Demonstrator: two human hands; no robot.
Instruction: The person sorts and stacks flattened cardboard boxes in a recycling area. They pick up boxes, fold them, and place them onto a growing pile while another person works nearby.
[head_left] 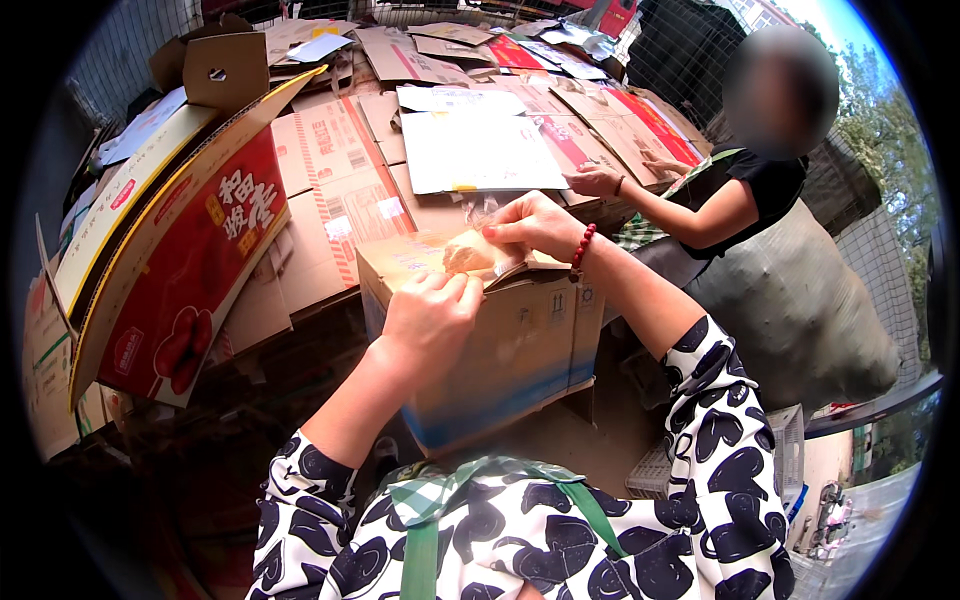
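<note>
A brown cardboard box (500,345) with a blue-tinted lower part stands in front of me. My left hand (430,315) is closed, its fingers pinching at the box's near top edge. Beside those fingertips lies a torn, wrinkled patch (467,254) on the box top. My right hand (540,226) wears a red bead bracelet (583,248) and pinches what looks like clear packing tape (481,208) above the top. Exactly how the tape runs between the hands is hard to make out. Both forearms reach in over the box from below.
Flattened cardboard sheets (345,205) are heaped behind the box. A large red printed carton panel (190,290) leans at the left. Another person (745,190) works at the right, beside a bulky grey sack (800,300). A plastic crate (788,445) stands low at the right.
</note>
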